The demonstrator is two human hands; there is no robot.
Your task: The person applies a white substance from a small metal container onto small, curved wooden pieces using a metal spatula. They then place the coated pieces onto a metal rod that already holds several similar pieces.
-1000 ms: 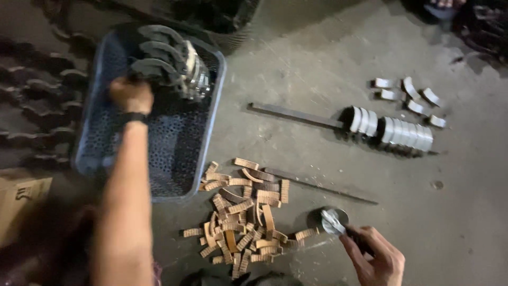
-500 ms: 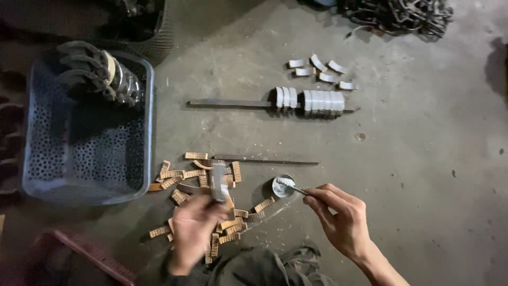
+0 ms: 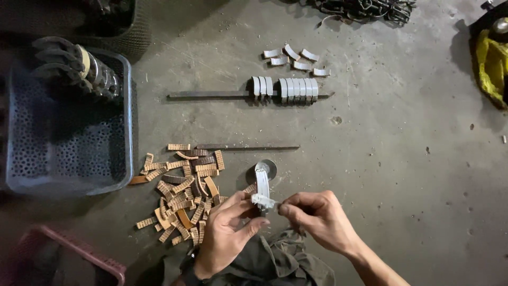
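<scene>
My left hand (image 3: 226,233) and my right hand (image 3: 317,217) meet low in the middle of the head view, both pinching a curved grey metal shoe (image 3: 262,184) held upright between the fingertips. Just behind it a small round tin (image 3: 270,168) sits on the concrete floor. To the left of my hands lies a heap of several tan curved lining strips (image 3: 182,193). A thin dark rod (image 3: 248,148) lies on the floor beyond the heap.
A blue perforated crate (image 3: 69,175) at left holds a stack of dark shoes (image 3: 79,66). Farther off a bar (image 3: 211,95) carries a row of grey shoes (image 3: 286,89), with loose ones (image 3: 293,58) behind. A red crate (image 3: 79,254) sits bottom left, a yellow bag (image 3: 492,63) at right.
My left hand came back from the blue crate to the middle. Both hands now grip the grey shoe together, where before the right hand worked at the tin alone.
</scene>
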